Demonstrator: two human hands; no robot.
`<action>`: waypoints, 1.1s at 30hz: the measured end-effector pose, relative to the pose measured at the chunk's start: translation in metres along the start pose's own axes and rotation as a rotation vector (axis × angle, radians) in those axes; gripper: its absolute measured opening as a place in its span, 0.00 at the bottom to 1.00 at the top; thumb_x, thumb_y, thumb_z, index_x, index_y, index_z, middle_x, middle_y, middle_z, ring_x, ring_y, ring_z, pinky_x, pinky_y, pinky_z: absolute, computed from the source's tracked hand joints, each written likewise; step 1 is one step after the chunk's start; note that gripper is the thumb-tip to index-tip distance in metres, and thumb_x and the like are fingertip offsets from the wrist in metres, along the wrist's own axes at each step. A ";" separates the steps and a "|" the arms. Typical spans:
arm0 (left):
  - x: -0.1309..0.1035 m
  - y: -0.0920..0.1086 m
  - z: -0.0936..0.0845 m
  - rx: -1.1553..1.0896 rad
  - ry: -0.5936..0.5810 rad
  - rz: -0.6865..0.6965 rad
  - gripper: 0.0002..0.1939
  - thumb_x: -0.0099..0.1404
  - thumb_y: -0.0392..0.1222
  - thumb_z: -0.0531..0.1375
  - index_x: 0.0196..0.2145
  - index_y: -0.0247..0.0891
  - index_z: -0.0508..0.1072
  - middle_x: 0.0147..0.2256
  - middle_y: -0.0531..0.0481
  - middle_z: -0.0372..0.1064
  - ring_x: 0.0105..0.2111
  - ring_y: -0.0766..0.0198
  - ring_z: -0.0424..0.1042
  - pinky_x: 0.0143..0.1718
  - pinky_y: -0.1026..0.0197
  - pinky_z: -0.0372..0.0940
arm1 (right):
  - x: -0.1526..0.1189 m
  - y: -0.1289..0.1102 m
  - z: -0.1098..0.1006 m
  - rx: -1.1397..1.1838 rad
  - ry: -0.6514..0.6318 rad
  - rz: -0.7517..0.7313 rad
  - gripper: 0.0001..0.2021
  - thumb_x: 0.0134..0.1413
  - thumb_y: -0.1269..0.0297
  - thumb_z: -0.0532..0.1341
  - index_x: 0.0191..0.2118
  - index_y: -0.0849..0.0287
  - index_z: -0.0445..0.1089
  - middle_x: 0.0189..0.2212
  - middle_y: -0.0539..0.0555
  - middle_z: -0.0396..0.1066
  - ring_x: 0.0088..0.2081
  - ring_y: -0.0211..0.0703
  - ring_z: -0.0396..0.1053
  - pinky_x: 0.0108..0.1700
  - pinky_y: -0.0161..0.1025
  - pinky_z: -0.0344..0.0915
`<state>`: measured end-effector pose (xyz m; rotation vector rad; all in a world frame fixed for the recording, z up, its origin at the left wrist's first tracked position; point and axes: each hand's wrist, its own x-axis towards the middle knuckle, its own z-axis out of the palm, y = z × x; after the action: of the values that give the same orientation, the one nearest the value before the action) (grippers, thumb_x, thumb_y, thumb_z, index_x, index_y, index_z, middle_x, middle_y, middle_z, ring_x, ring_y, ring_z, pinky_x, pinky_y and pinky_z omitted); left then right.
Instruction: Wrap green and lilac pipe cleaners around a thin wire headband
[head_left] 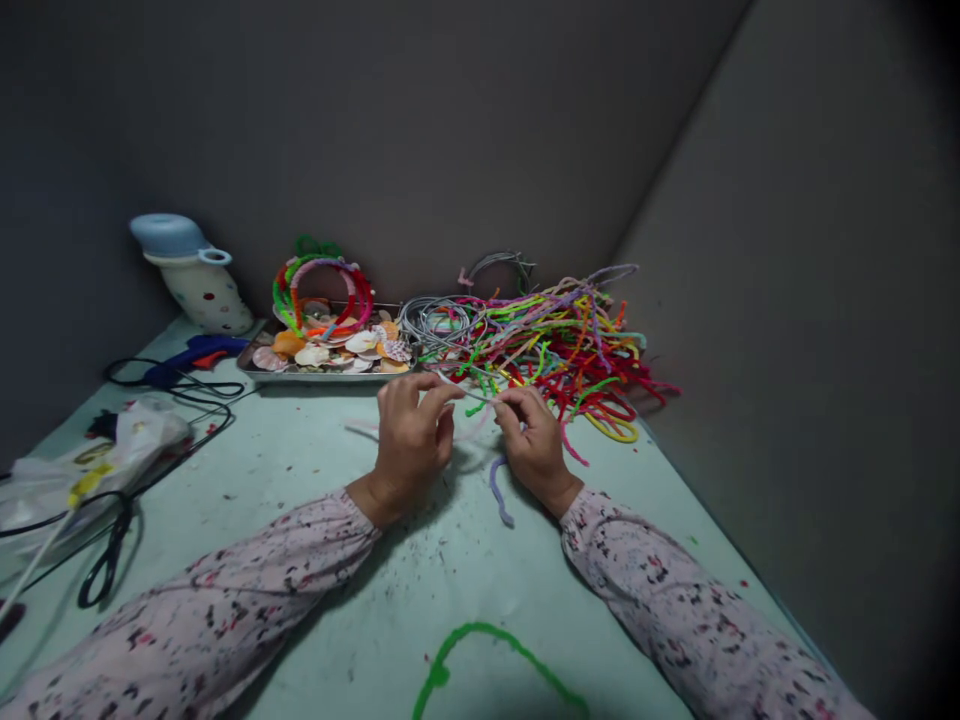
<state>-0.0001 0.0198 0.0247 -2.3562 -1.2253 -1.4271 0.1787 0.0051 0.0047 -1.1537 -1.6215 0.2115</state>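
Observation:
A thin grey wire point(478, 398) is stretched between my two hands, above the table. My left hand point(411, 430) pinches its left end between thumb and fingers. The right end is pinched in my right hand point(531, 438). Just below my right hand a purple pipe cleaner point(498, 492) shows; whether it is held or only lies there, I cannot tell. A pale pink pipe cleaner point(361, 429) passes behind my left hand, its middle hidden. Nearer me, a green pipe cleaner point(480, 628) lies curved on the table.
Shells fill a metal tray point(330, 378), with wrapped colourful hoops point(298, 290) on top. Beside it lie coiled grey wire point(442, 322) and a heap of pipe cleaners point(577, 340). On the left are a bottle point(199, 285), a blue glue gun point(191, 355), black cords point(112, 560) and a plastic bag point(146, 435).

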 end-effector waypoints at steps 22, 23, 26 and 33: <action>-0.002 -0.005 0.002 -0.085 -0.178 0.080 0.06 0.66 0.45 0.59 0.36 0.41 0.72 0.33 0.50 0.73 0.39 0.59 0.67 0.50 0.51 0.54 | -0.005 -0.010 0.002 0.003 -0.110 -0.086 0.05 0.63 0.67 0.56 0.40 0.55 0.69 0.36 0.54 0.70 0.40 0.44 0.68 0.44 0.43 0.66; -0.002 -0.004 0.002 -0.091 -0.182 0.078 0.06 0.66 0.44 0.58 0.35 0.40 0.71 0.33 0.50 0.72 0.39 0.59 0.67 0.50 0.51 0.54 | -0.005 -0.010 0.002 0.006 -0.111 -0.092 0.05 0.63 0.67 0.56 0.39 0.55 0.69 0.36 0.54 0.70 0.41 0.44 0.68 0.44 0.43 0.66; -0.002 -0.003 0.002 -0.107 -0.195 0.068 0.06 0.66 0.43 0.58 0.34 0.39 0.71 0.32 0.50 0.71 0.38 0.58 0.66 0.48 0.51 0.55 | -0.005 -0.009 0.002 0.012 -0.115 -0.103 0.05 0.63 0.67 0.56 0.39 0.55 0.69 0.36 0.54 0.70 0.41 0.44 0.68 0.44 0.43 0.66; -0.003 -0.004 0.003 -0.147 -0.209 0.028 0.06 0.66 0.44 0.58 0.33 0.40 0.71 0.31 0.50 0.71 0.37 0.58 0.67 0.46 0.52 0.56 | -0.005 -0.009 0.002 0.009 -0.118 -0.108 0.05 0.63 0.66 0.56 0.39 0.54 0.70 0.37 0.54 0.70 0.42 0.44 0.68 0.45 0.44 0.67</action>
<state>-0.0012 0.0220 0.0197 -2.6685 -1.1640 -1.3323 0.1721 -0.0024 0.0063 -1.0600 -1.7803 0.2201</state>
